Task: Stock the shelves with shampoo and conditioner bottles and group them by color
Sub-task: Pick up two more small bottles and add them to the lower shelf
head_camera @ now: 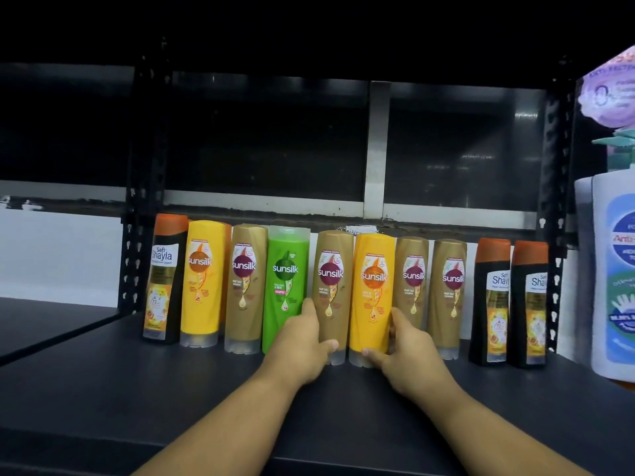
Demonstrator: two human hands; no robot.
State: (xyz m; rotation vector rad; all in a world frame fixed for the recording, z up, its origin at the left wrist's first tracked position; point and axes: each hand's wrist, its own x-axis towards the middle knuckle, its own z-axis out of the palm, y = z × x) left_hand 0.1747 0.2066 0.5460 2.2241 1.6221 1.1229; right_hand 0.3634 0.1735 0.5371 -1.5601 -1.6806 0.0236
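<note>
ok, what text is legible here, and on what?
"sunsilk": green bottle, two yellow bottles, four brown bottles.
"HAIR FALL": the brown bottles.
"Safi Shayla": left black bottle.
"Shay", cut off: two right black bottles.
"Anti-": white pump bottle.
Purple tag and smaller print: too blurred to read.
</note>
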